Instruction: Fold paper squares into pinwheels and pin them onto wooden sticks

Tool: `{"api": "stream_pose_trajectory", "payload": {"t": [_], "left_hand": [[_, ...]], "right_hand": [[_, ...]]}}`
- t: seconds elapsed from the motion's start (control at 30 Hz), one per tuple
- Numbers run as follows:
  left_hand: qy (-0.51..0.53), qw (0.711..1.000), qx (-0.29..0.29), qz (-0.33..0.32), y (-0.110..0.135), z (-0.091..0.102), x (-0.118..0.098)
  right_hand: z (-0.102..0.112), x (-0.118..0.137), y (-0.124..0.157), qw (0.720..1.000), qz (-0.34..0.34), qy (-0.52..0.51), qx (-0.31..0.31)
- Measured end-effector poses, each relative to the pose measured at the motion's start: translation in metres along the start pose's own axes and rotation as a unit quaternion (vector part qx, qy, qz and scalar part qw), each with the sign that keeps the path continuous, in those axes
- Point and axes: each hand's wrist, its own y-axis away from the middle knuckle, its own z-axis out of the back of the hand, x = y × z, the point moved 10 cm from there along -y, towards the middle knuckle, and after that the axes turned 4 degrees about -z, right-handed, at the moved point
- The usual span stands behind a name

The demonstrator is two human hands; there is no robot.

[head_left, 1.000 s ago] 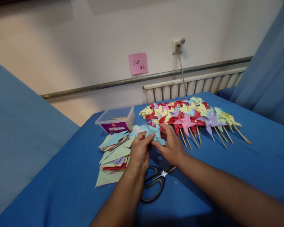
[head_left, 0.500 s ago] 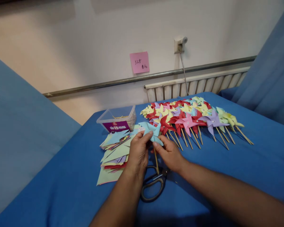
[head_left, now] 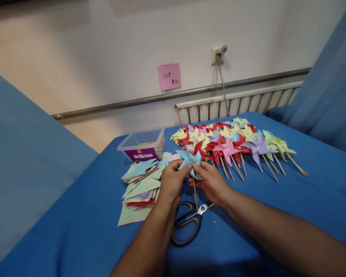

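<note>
Between my two hands is a light blue paper pinwheel (head_left: 187,157), with its thin wooden stick (head_left: 195,194) slanting down below them. My left hand (head_left: 173,181) grips the pinwheel from the left, thumb pressed near its centre. From the other side my right hand (head_left: 210,181) pinches it, thumb also at the middle and fingers curled behind. What the fingers do behind the paper is hidden. Under the stick lie black-handled scissors (head_left: 202,209), their blades partly open and pointing right.
Cut coloured paper sheets (head_left: 137,194) are stacked left of my hands. Behind them stands a clear plastic box (head_left: 145,150) with sticks inside. Several finished pinwheels (head_left: 227,148) lie at the back right on the blue cloth (head_left: 276,207). A radiator (head_left: 242,102) runs along the wall.
Both hands and the pinwheel have shifted slightly right. My right thumb has come up to the pinwheel's centre, and more of the scissors' blades now shows.
</note>
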Motion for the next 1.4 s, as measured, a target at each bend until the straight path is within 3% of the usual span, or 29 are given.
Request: {"api": "stream_pose_trajectory", "payload": {"t": [0.17,0.3,0.53,0.8,1.0,1.23,1.4], "left_hand": [[0.045,0.998,0.038,0.024,0.003,-0.007,-0.005],[0.112,0.992,0.013,0.05,0.002,-0.003,-0.005],[0.082,0.993,0.071,0.049,0.001,-0.012,-0.004],[0.082,0.991,0.085,0.064,0.003,-0.014,-0.002],[0.099,0.992,0.05,0.061,-0.002,-0.006,0.004],[0.157,0.985,-0.07,0.014,-0.003,0.018,-0.011],[0.165,0.982,-0.084,0.03,0.001,0.015,-0.008]], "right_hand": [[0.008,0.003,-0.001,0.999,0.019,0.006,-0.037],[0.008,0.006,0.001,0.999,0.023,0.017,-0.044],[0.009,0.008,0.0,0.999,0.029,0.012,-0.044],[0.005,0.008,0.0,0.999,0.032,0.03,-0.026],[-0.003,0.004,0.001,0.999,0.029,0.033,0.018],[-0.008,-0.006,0.0,0.989,0.04,0.138,0.033],[-0.013,-0.012,0.0,0.985,0.023,0.166,0.043]]}}
